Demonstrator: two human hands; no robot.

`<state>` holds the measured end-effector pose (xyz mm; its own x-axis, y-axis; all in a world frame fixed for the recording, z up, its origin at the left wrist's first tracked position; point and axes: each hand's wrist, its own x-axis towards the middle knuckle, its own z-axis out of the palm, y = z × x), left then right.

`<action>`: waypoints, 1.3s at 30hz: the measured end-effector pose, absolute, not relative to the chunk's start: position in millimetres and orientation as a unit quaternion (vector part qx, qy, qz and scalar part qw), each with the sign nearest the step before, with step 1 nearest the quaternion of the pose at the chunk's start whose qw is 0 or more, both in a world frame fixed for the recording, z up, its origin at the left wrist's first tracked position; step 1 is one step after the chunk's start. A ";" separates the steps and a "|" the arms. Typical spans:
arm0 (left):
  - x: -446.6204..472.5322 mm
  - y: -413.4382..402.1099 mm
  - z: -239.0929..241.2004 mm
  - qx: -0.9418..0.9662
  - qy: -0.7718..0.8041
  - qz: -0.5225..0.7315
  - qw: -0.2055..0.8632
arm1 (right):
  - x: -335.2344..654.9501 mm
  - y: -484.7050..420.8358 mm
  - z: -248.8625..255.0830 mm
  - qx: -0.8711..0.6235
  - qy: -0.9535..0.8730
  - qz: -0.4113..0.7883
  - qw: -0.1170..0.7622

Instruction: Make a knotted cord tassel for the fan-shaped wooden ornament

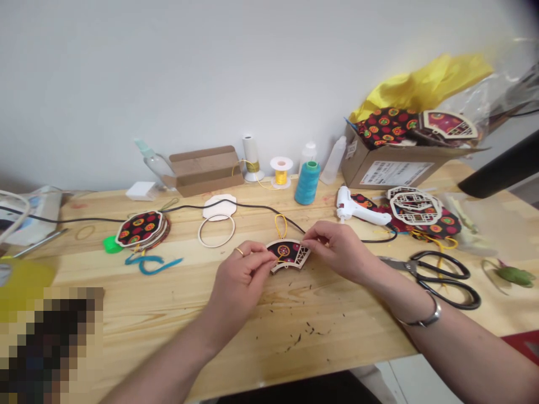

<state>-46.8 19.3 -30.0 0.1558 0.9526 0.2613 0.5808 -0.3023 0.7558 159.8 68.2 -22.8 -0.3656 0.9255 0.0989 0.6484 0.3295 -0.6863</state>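
A fan-shaped ornament (284, 251) with a pale wooden lattice frame and dark flowered fabric lies between my hands, low over the table. A yellow cord loop (281, 226) rises from its top edge. My left hand (244, 274) is closed in a pinch at the ornament's left side, with a bit of yellow cord showing at the fingertips. At the upper right corner, my right hand (337, 249) pinches the frame between thumb and finger. The fingertips partly cover both ends of the ornament.
Black-handled scissors (446, 275) and a white glue gun (357, 207) lie at right. Behind stand a teal thread cone (307, 184), a yellow cord spool (281, 174) and a filled cardboard box (387, 165). A wooden ring (200, 237) and stacked fabric pieces (141, 229) lie left. A black cable (269, 207) crosses the table.
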 end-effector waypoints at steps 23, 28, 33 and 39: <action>-47.3 17.7 -33.9 0.847 0.484 0.216 -0.039 | 159.8 69.1 -28.0 -0.482 -0.812 0.246 0.218; -48.7 18.2 -33.1 0.858 0.466 0.202 -0.076 | 160.2 68.5 -28.4 -0.474 -0.819 0.247 0.210; -49.8 20.5 -34.6 0.867 0.453 0.193 -0.077 | 160.4 68.2 -29.5 -0.472 -0.819 0.250 0.210; -54.7 21.1 -24.0 0.856 0.474 0.176 -0.107 | 160.3 68.0 -28.6 -0.460 -0.826 0.246 0.213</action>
<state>-54.7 21.1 -24.0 0.4891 0.7738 0.4025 0.8491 -0.5279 -0.0171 160.3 68.0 -28.6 -0.4869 0.8644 0.1260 0.6544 0.4565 -0.6028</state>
